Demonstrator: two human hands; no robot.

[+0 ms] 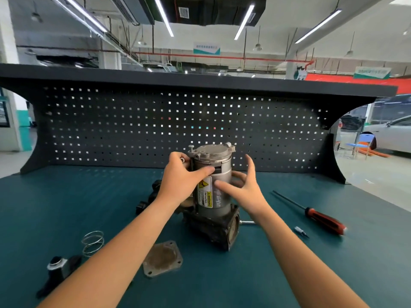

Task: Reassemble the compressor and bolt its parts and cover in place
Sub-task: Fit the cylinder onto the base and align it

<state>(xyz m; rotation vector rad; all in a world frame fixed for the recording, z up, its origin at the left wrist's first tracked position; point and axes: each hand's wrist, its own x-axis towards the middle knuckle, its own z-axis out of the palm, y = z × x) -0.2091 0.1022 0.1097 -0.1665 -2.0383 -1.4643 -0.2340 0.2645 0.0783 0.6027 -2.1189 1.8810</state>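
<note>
The compressor (216, 192) stands upright mid-bench, a grey cylinder with a yellow warning label on a dark block base. A grey cast head cap (211, 152) sits on top, with a bolt (191, 150) sticking up at its left edge. My left hand (182, 176) grips the cylinder's upper left side, thumb laid across its front. My right hand (242, 185) is against the right side with fingers spread and mostly straight. A square cover plate (162, 258) with corner holes lies flat in front of the base.
A coil spring (93, 242) and a black-and-silver part (59, 267) lie at the front left. A red-handled screwdriver (320, 216), a small bit (300, 231) and a loose bolt (246, 222) lie to the right. A black pegboard (155, 121) backs the teal bench.
</note>
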